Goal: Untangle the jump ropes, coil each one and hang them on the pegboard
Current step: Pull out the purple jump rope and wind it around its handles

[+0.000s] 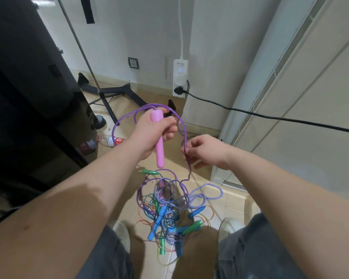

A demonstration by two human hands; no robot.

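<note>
In the head view your left hand [151, 133] has its fingers wrapped round the pink handle [159, 141], which stands near upright. The purple cord [129, 115] leaves its top, arches over to the right and drops to your right hand [206, 152], whose fingers pinch it just beside the left. Below that pinch the cord runs down into the tangle [169, 210] on the floor [228, 200] between your shoes, so the right hand is nearer for drawing cord up and free.
</note>
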